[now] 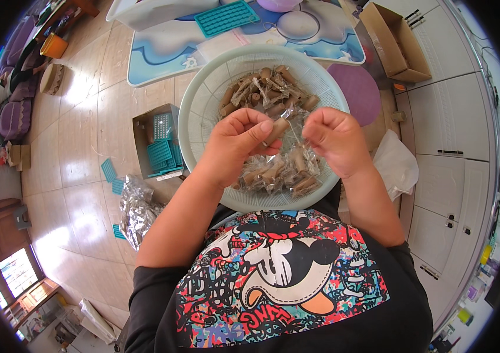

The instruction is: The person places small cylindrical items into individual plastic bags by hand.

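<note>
film-wrapped brown cylinders are lying nearest, in a round pale-green plastic basket. above it, left hand is pinching one bare-ended brown cylinder; right hand is pinching clear plastic film. beyond, a blue-white patterned tabletop is standing.

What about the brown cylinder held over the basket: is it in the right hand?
No, the brown cylinder sits between the thumb and fingers of the left hand, with the right hand off to its side.

Windows at left glow white, glare patches the floor, and fisheye edges bend into black.
</note>
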The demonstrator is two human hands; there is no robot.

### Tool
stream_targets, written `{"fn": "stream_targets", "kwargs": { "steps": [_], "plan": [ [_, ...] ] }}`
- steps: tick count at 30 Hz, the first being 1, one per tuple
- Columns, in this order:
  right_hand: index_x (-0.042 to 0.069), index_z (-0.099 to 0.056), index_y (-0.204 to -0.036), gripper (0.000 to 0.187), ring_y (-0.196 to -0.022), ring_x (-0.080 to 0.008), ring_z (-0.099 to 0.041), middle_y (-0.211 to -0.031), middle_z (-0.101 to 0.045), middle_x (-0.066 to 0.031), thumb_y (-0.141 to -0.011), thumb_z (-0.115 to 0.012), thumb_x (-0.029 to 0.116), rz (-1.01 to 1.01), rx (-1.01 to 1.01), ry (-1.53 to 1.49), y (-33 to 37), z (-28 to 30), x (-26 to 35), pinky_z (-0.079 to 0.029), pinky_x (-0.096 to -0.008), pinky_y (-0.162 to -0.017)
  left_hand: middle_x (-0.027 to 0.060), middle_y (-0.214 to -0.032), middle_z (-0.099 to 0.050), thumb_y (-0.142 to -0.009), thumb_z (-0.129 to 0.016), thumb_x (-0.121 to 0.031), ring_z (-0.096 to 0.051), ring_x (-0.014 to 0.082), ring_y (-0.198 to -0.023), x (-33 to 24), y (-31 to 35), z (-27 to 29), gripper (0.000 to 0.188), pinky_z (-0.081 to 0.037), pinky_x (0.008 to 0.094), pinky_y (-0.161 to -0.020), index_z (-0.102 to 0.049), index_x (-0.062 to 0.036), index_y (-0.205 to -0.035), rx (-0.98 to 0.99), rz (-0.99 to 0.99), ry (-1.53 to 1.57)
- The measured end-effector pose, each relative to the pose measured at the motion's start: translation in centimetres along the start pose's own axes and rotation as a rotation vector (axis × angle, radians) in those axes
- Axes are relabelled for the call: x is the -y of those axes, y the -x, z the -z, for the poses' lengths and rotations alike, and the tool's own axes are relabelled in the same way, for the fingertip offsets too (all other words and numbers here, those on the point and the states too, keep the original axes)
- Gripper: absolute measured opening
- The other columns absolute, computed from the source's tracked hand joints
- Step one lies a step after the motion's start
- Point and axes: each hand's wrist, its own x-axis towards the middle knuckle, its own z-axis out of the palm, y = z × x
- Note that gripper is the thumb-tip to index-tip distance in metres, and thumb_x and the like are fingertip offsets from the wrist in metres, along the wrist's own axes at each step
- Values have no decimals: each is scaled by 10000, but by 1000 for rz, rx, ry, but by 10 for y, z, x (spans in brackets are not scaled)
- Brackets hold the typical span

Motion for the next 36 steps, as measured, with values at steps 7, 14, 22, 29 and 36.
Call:
{"fn": "stream_targets", "kwargs": {
  "steps": [7, 14, 22, 29, 36],
  "plan": [
    [-17, -553, -930, 176, -647, -46, -521, -757, -589, -20, -794, -635, 59, 72, -7, 83, -1, -19, -9, -424, -184, -579, 65, -926, -594, -877, -540, -183, -609, 153, -794, -12, 7, -10, 214, -504, 261, -693, -522, -21, -1017, -7, 97, -54],
    [-9, -544, -940, 184, -718, -60, -548, -823, -595, -32, -812, -628, 94, 63, -142, 4, -4, -22, -19, -449, -186, -641, 74, -959, -584, -825, -603, -93, -591, 132, -805, 0, 15, -17, 298, -496, 250, -703, -500, -4, -1091, -42, -65, -29],
    [-8, -544, -953, 194, -727, -63, -537, -816, -589, -29, -817, -623, 105, 119, -90, -6, -2, -28, -22, -440, -192, -652, 100, -961, -592, -818, -591, -34, -595, 139, -787, 7, 16, -9, 274, -511, 239, -676, -500, 20, -1070, -88, -170, -214],
    [-8, -539, -943, 151, -713, -58, -520, -803, -579, -23, -831, -593, 79, 165, -128, 22, -1, -23, -32, -423, -187, -643, 117, -967, -593, -878, -493, -45, -608, 161, -812, 1, 15, -10, 220, -522, 255, -706, -494, 50, -1076, -78, -88, -81],
    [6, -540, -962, 161, -698, -64, -518, -810, -575, -23, -833, -592, 86, 126, -195, -40, -12, -18, -34, -412, -185, -608, 57, -876, -610, -863, -551, -147, -580, 108, -744, -35, -16, 10, 215, -478, 229, -635, -578, 6, -1012, -173, -153, -657]
  ]
}}
